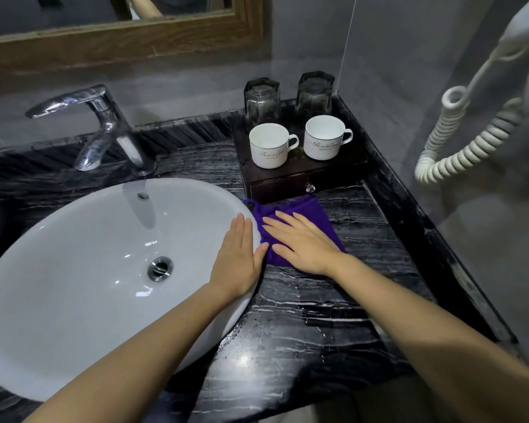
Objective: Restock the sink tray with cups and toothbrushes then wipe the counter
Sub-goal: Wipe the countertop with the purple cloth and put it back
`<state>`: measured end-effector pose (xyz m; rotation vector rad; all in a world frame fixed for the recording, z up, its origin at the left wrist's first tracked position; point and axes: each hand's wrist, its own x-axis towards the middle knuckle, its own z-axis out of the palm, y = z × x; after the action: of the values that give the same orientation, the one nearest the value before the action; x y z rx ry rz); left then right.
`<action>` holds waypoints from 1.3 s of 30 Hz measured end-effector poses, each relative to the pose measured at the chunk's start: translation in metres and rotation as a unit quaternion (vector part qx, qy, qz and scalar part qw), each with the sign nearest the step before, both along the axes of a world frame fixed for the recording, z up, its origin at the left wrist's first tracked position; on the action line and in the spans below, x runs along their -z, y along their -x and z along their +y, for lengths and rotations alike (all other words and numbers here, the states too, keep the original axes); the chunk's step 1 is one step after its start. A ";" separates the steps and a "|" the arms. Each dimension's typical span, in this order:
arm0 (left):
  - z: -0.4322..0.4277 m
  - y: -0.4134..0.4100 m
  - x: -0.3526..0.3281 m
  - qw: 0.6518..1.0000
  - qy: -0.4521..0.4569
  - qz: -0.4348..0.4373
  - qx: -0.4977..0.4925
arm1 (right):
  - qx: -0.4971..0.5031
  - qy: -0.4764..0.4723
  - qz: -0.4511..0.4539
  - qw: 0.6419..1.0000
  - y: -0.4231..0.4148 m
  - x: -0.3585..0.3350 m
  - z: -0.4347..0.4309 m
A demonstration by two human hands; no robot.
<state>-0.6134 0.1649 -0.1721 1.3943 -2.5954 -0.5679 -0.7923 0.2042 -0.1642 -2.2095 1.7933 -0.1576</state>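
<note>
Head view: My right hand lies flat, fingers straight and slightly spread, on a purple cloth that sits on the dark veined worktop. The hand grasps nothing and only presses the cloth down. My left hand is likewise flat and unclenched, palm down on the right rim of the white basin, its thumb just beside the cloth's near edge.

The cloth lies between the basin's rim and the worktop's right side. Its far edge is just in front of the drawer front of a dark wooden tray, where a small clear knob shows.

On the tray stand 2 white cups, the left cup and the right cup, both upright with handles to the right. Behind them are 2 dark glasses, the left glass and the right glass, close to the wall.

A chrome tap rises behind the basin, its spout angled down over the bowl, and the round drain sits in the bottom. A wooden mirror frame runs along the wall above.

At right, a white coiled cord hangs beside the worktop's edge from a white wall unit. Wet streaks glint on the worktop near my right forearm.
</note>
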 end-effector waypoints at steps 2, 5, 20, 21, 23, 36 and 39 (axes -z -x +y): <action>0.005 -0.003 -0.001 1.000 -0.006 -0.007 0.006 | -0.009 0.000 0.000 1.000 0.000 0.000 0.015; 0.025 -0.012 -0.004 0.999 -0.027 -0.001 0.026 | -0.023 -0.009 -0.004 1.000 -0.001 -0.003 0.037; 0.072 -0.048 -0.015 0.996 -0.027 -0.012 0.080 | -0.014 -0.023 -0.025 0.999 -0.030 0.001 0.122; 0.073 -0.050 -0.015 0.996 -0.031 -0.012 0.081 | -0.009 -0.018 -0.040 0.999 -0.031 0.001 0.126; 0.074 -0.054 -0.015 0.996 -0.034 -0.015 0.085 | 0.003 -0.008 -0.085 0.996 -0.033 0.002 0.131; 0.074 -0.060 -0.005 0.995 0.020 -0.021 0.100 | 0.144 -0.022 0.038 0.989 0.059 -0.003 0.066; 0.073 -0.060 -0.005 0.994 0.021 -0.020 0.102 | 0.165 0.000 0.064 0.984 0.065 0.003 0.081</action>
<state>-0.5533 0.2378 -0.1670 1.1480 -2.7831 -0.5122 -0.8573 0.2856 -0.1673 -1.9457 2.2194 -0.0866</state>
